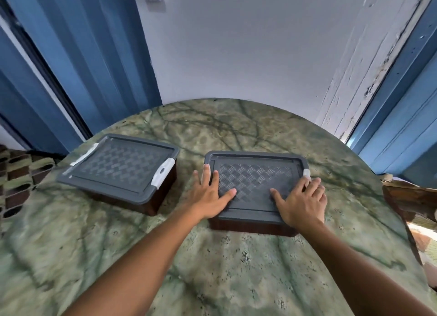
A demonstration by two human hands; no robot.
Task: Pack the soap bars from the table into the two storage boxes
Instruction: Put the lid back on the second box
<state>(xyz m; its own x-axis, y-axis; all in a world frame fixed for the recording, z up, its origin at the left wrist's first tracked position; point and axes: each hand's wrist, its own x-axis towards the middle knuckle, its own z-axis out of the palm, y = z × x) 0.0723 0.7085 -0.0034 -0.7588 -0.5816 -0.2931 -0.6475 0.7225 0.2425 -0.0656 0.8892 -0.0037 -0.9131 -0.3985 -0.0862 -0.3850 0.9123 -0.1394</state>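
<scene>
Both hands lie spread flat on the grey lid of the nearer storage box [256,188], left hand [208,197] at its left edge, right hand [303,202] at its right. The second lidded storage box [123,169] sits well left of the left hand; no soap bars show.

- We have one view only, from the head, so no second camera shares any part of the scene.
- We look forward and steeply down onto a green marbled table [212,268], which fills the lower two thirds of the frame.
- The wide lens bends the table's far edge into an arc and bows the blue door frames at the left and right edges.
- We sit close: both forearms enter from the bottom edge and reach the frame's middle.
- A pale wall [236,55] fills the upper centre.
</scene>
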